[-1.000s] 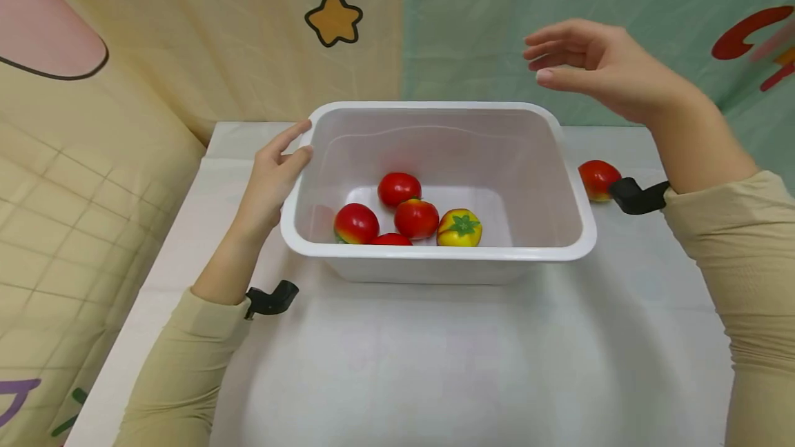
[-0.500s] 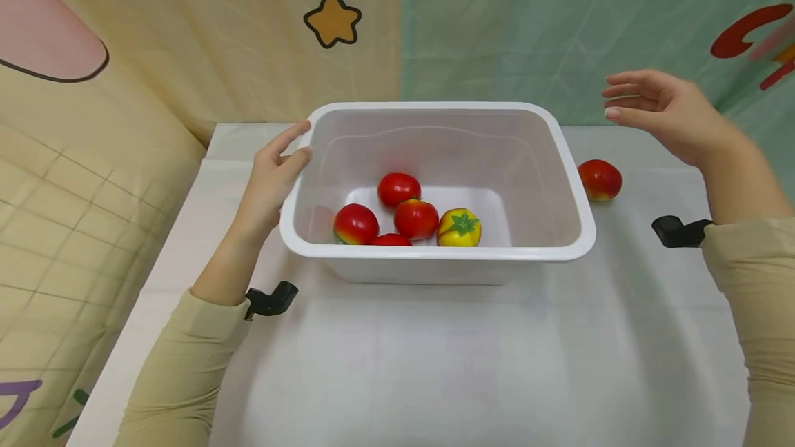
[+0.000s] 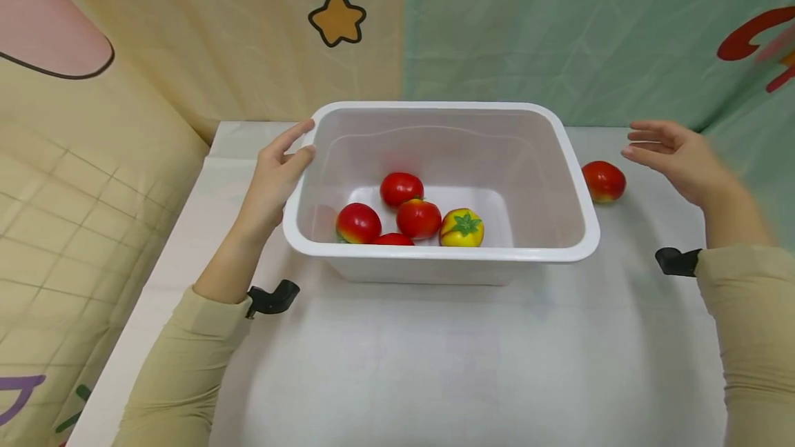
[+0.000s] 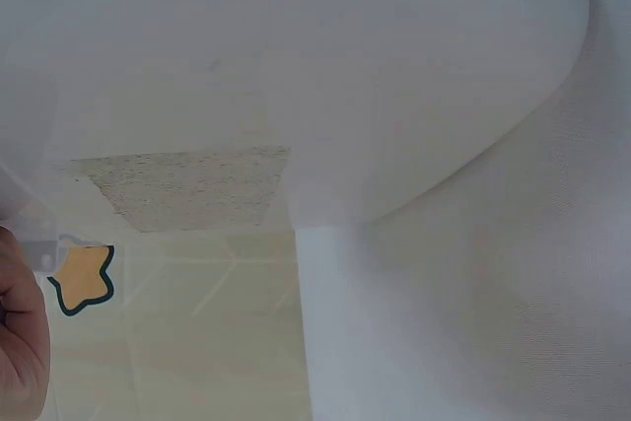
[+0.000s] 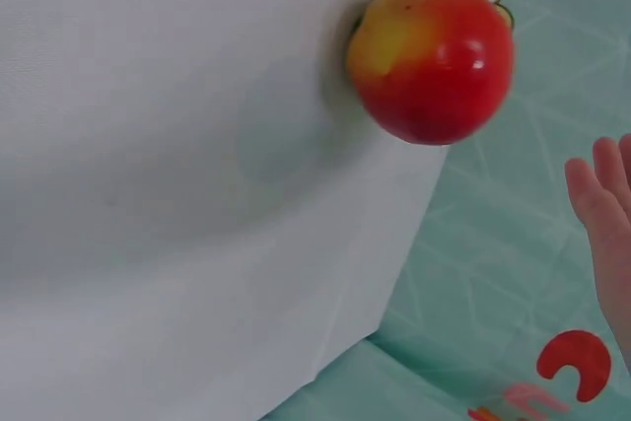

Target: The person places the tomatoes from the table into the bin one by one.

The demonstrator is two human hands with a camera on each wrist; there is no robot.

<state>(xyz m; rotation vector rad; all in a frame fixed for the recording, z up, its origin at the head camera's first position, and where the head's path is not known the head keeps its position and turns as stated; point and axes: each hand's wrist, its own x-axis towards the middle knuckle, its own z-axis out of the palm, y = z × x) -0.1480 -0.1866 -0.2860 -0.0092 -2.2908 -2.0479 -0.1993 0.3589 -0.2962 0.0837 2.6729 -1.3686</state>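
A white plastic bin [image 3: 428, 271] stands on the table, with several red tomatoes [image 3: 419, 219] inside. One tomato [image 3: 462, 227] among them turns its yellow top and green calyx upward; another is partly hidden behind the near rim. My left hand [image 3: 273, 174] grips the bin's left rim, with only part of that hand [image 4: 18, 332] showing in the left wrist view. Right of the bin lies a single tomato [image 3: 604, 181], red with a yellow patch. My right hand [image 3: 680, 161] hovers to its right, fingers loosely extended and holding nothing; the right wrist view shows this tomato [image 5: 434, 61] apart from the fingertips.
The bin rests on a white-covered table [image 3: 397, 357]. A printed cloth backdrop [image 3: 497, 26] hangs behind the table, and another patterned cloth [image 3: 74, 226] runs along the left side. Black wrist mounts [image 3: 273, 297] stick out at both cuffs.
My right hand has moved from above the bin's back right corner rightward, then down beside the loose tomato. The left hand stays on the rim; the bin and tomatoes keep their places.
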